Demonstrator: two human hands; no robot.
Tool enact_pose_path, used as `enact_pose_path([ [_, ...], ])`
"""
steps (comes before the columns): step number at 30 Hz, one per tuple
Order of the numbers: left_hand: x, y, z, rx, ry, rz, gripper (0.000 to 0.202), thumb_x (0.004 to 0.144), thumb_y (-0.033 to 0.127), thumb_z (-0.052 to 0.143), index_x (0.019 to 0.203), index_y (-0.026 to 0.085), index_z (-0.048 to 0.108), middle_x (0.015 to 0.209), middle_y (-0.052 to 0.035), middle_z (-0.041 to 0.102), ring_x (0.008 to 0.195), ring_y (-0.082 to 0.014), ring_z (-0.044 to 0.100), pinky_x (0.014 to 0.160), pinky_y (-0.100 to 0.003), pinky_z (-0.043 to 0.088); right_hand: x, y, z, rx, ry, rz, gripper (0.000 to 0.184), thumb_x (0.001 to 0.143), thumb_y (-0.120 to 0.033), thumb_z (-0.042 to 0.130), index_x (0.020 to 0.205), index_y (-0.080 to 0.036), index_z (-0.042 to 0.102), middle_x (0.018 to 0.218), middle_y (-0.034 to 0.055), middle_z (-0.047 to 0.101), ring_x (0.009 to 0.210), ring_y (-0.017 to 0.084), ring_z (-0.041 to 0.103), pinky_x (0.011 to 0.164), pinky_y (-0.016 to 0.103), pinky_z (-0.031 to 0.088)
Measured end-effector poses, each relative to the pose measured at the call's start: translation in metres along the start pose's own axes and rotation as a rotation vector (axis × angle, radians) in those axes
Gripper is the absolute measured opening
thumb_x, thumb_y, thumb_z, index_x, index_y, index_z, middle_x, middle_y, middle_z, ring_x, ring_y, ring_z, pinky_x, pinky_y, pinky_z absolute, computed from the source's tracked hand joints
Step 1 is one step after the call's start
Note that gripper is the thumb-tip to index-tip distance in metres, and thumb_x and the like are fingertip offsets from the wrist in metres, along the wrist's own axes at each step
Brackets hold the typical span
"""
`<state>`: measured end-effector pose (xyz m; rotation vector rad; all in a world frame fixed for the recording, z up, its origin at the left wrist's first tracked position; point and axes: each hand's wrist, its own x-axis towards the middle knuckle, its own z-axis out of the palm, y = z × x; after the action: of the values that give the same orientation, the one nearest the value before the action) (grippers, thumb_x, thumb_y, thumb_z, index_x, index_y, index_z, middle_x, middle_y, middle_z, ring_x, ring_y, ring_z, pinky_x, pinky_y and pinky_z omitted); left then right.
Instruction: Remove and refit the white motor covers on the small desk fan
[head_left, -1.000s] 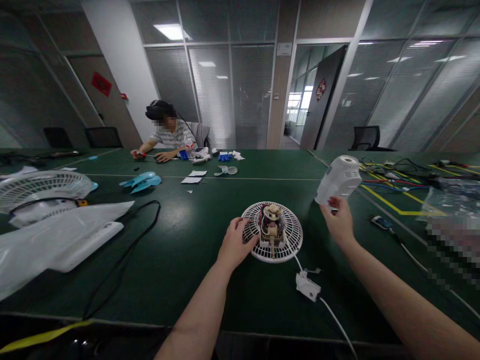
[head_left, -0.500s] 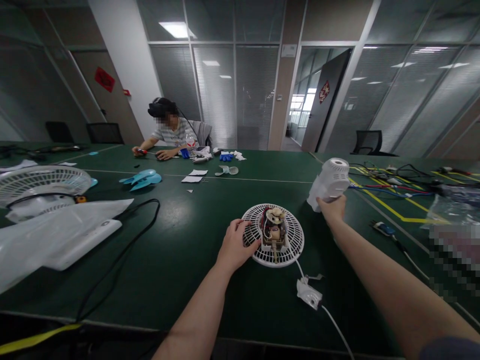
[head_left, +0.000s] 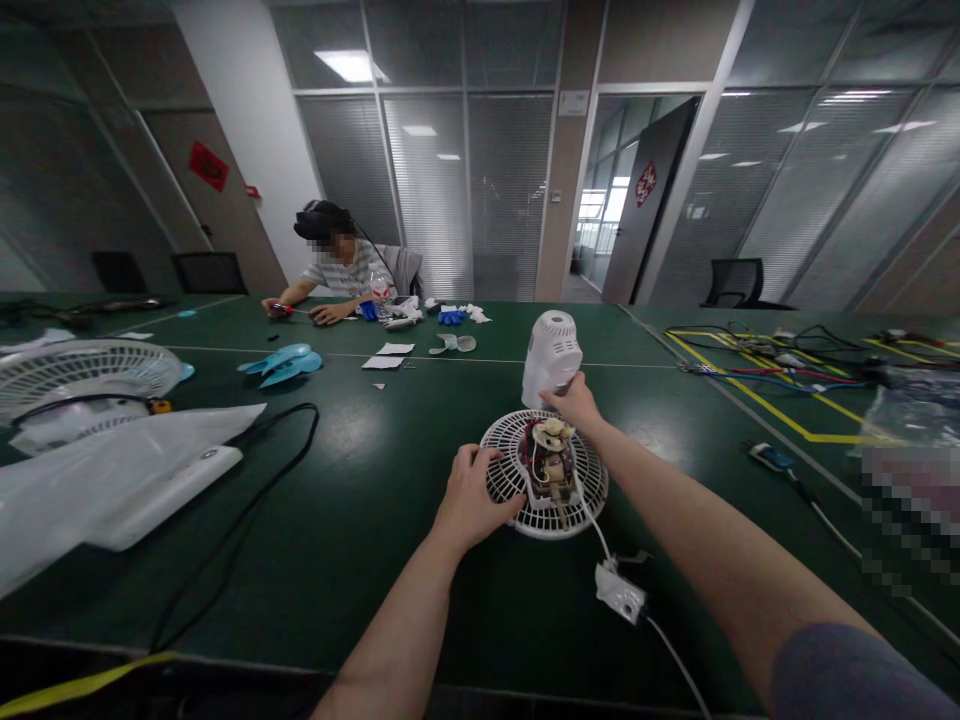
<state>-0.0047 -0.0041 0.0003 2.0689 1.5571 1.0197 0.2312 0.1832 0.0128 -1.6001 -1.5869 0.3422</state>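
Observation:
A round white fan grille (head_left: 504,428) lies on the green table, with the bare fan motor (head_left: 553,465) and its wires exposed at its centre. My left hand (head_left: 474,497) grips the grille's left side, fingers on the slats and thumb beside the motor. Just behind the grille, my right hand (head_left: 576,403) holds a white plastic motor housing (head_left: 551,358) with vent slots upright by its lower right side. From the motor a white cord runs to a small white box (head_left: 621,592) in front of the grille.
At the left lie another fan grille (head_left: 90,365), a white plastic bag (head_left: 150,450) and a black cable. Blue fan blades (head_left: 283,364) and paper pieces (head_left: 390,355) lie farther back. A person (head_left: 341,265) sits across the table. Cables and a plug (head_left: 769,456) are at the right.
My right hand has carried the motor housing leftward, from the right of the grille to just behind it. My left hand stays on the grille.

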Motion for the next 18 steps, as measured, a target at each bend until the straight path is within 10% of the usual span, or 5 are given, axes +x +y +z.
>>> enact_pose_path([
  [9, -0.001, 0.003, -0.002, -0.025, -0.008, -0.022, 0.058, 0.065, 0.043, 0.073, 0.117, 0.026, 0.052, 0.120, -0.0062, 0.039, 0.115, -0.0258, 0.046, 0.101, -0.042, 0.042, -0.004, -0.019, -0.003, 0.014, -0.055, -0.095, 0.046, 0.075, -0.033, 0.063, 0.117, -0.023, 0.050, 0.104, 0.0070, 0.068, 0.091, 0.022, 0.066, 0.082, 0.036, 0.049],
  [18, 0.000, 0.003, -0.003, -0.027, -0.011, -0.018, 0.060, 0.064, 0.041, 0.074, 0.119, 0.027, 0.052, 0.120, -0.0062, 0.040, 0.116, -0.0261, 0.046, 0.101, -0.043, 0.042, 0.000, -0.073, -0.016, 0.005, 0.182, -0.229, 0.085, 0.075, -0.052, 0.062, 0.141, -0.013, 0.026, 0.136, 0.0201, 0.044, 0.125, 0.030, 0.045, 0.103, 0.042, 0.037],
])
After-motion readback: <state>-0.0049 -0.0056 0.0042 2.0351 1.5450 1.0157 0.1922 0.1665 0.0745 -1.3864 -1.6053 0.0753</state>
